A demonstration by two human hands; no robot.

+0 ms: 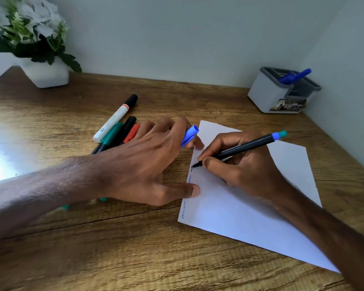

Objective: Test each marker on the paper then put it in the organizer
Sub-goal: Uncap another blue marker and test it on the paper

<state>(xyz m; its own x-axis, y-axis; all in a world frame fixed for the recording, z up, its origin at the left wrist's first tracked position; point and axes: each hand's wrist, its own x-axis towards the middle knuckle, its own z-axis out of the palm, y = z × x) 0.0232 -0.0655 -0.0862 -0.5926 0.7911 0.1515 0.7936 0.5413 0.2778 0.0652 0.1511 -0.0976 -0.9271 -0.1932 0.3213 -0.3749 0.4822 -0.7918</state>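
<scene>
My right hand (pixel 240 169) grips a thin black marker (pixel 250 147) with a blue and teal end, its tip touching the left edge of the white paper (pixel 250 217). Blue squiggles run along that edge. My left hand (pixel 147 164) holds a blue cap (pixel 190 135) between its fingers while the thumb presses the paper's edge. A white marker with a black cap (pixel 116 117) and teal, black and red-capped markers (pixel 122 133) lie on the desk behind my left hand. The white organizer (pixel 267 93) at the back right holds a blue marker (pixel 295 76).
A white pot with a green and white plant (pixel 44 74) stands at the back left of the wooden desk (pixel 114 248). Walls close in behind and to the right of the organizer.
</scene>
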